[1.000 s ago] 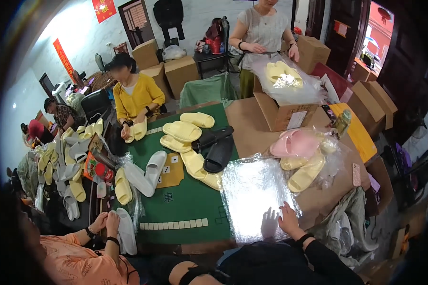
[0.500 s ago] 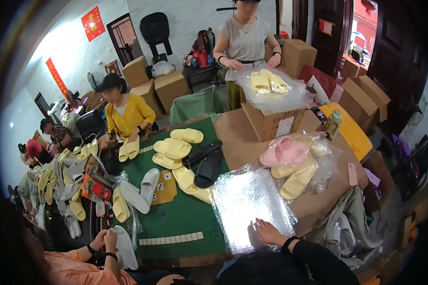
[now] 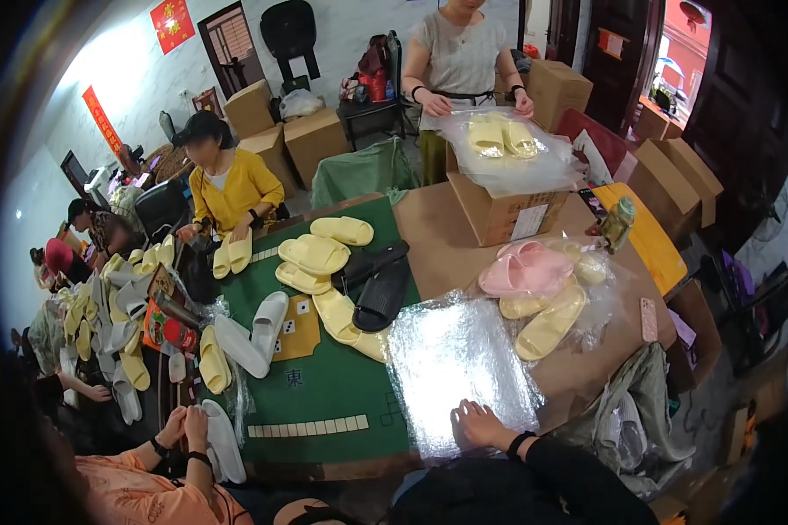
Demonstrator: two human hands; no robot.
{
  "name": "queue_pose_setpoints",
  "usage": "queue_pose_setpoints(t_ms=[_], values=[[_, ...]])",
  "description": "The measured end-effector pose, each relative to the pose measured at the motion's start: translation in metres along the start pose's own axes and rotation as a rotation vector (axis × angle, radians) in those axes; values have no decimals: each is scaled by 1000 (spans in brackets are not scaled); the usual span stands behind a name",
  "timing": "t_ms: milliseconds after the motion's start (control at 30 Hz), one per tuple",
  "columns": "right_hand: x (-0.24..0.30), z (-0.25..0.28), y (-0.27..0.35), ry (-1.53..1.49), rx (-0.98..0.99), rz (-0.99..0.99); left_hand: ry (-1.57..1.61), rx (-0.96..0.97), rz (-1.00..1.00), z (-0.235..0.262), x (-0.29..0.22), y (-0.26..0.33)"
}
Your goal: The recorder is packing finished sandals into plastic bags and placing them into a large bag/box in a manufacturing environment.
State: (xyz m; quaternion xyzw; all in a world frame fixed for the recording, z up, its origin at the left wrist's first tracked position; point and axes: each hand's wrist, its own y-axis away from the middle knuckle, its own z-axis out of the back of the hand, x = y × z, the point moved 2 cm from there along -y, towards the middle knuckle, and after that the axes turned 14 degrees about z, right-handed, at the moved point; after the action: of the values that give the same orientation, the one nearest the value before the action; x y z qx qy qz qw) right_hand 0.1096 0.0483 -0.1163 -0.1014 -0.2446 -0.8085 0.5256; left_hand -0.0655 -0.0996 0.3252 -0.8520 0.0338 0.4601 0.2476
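My right hand lies on a shiny stack of clear plastic bags at the table's near edge. Its fingers are stretched out and hold nothing. At the lower edge, partly cut off, is what looks like my left hand beside a dark band; its fingers cannot be made out. Just beyond the bags are a pair of black slippers and several yellow slippers. To the right, a pink slipper and a yellow slipper lie on crumpled clear plastic.
Across the table, a person handles yellow slippers on plastic over a cardboard box. A person in yellow sits at the far left; one in orange sits near left. White slippers, tiles and a jar are on the table.
The view has shifted slightly. My right hand stays on the plastic bags. The standing person's hands have moved along the plastic under the yellow slippers.
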Motion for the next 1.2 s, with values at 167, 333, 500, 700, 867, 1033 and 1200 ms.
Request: queue_pose_setpoints(t_ms=[167,333,500,700,867,1033,1200], values=[[-2,-7,-4,-20,132,-55,-216,-115,50,49,2,6],[-5,-11,-13,-44,205,-76,-420,-207,113,119,22,1],[-6,-1,-13,-62,267,-111,-425,-780,503,245,128,-19],[1,-1,-19,-42,313,-131,-1296,-1200,891,385,250,45],[4,-3,-15,-41,246,-178,-953,-1240,1134,421,284,37],[4,-9,-16,-6,216,-207,-1034,-1338,799,451,283,45],[7,-9,-19,12,219,-198,-745,-1592,694,476,266,96]])
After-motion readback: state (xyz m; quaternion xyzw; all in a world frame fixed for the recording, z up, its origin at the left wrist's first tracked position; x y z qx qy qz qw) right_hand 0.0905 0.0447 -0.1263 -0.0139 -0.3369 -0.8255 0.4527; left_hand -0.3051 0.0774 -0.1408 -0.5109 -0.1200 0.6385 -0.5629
